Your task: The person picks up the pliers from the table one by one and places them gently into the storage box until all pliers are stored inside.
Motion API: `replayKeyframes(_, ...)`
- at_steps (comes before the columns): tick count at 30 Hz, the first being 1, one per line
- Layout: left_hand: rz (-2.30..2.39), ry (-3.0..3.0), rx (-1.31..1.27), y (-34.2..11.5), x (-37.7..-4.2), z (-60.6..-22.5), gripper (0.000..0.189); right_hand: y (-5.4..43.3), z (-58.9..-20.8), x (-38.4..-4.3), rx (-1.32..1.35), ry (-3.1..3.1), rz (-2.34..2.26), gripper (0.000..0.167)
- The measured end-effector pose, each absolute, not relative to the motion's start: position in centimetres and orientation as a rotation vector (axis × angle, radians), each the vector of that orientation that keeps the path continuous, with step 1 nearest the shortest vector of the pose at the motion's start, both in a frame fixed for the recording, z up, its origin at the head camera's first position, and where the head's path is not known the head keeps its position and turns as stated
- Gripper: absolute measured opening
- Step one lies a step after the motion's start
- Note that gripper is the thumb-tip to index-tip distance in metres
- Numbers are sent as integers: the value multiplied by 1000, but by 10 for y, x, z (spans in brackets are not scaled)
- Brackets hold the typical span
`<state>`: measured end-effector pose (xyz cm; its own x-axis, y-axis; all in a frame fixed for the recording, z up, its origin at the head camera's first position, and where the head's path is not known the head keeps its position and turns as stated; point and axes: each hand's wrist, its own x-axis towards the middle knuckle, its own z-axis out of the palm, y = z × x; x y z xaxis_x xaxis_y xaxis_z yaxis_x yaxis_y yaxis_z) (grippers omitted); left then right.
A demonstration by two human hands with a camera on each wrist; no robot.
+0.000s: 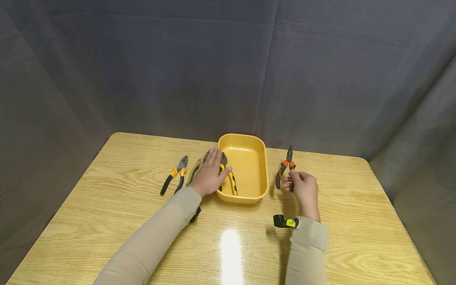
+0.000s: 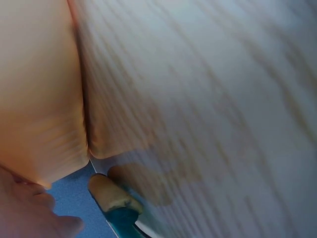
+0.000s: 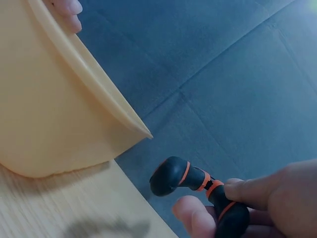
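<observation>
Landmark: the yellow, smooth-walled rectangular basin (image 1: 251, 174) on the wood-grain bench (image 1: 356, 221). Just right of it, the right hand's (image 1: 304, 190) grip pinches one handle of black metal pliers with black-and-orange sleeves (image 1: 289, 156), jaws pointing away; the other handle splays free. Left hand (image 1: 210, 174) lies over the basin's left rim, grip unclenched, fingers straight. Yellow-and-black-handled pliers (image 1: 232, 183) lean inside; green-handled (image 1: 193, 173) and orange-and-black-handled (image 1: 183, 163) pairs lie left of it. Judgement: held pliers stiff, sturdy, head-heavy, likely to swing at the pivot; best held round both sleeves.
</observation>
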<state>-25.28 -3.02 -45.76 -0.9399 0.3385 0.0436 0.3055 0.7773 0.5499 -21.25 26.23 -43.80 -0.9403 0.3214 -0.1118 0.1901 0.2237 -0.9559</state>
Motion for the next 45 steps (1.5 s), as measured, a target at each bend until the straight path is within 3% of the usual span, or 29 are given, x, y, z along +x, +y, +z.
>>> replayKeyframes(45, 892, 2901, 524, -31, -258, -465, 80, 231, -429, -217, -405, -2330, 1811, 41)
